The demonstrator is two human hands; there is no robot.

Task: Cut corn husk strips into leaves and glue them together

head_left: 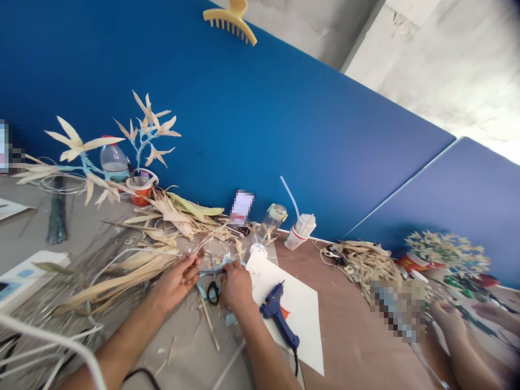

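Note:
My left hand (179, 280) has its fingers curled, thumb and fingertips pinched on a thin white wire (209, 237) that runs up to the right. My right hand (237, 286) is closed, knuckles up, beside it; what its fingers grip is hidden. A narrow bluish strip (211, 271) spans the small gap between both hands. Scissors with black handles (213, 292) lie against the right hand's left side; I cannot tell whether it holds them. Dry corn husks (122, 276) spread left of my hands. A blue glue gun (280, 314) rests on white paper (306, 303) to the right.
Husk flowers on blue stems (142, 141) stand in a red cup (141, 195) at the back left. A power strip (24, 276) and wires are at left. Behind are a phone (242, 207), a jar (275, 215) and a paper cup (296, 238). Another person's hands (449, 319) work at right.

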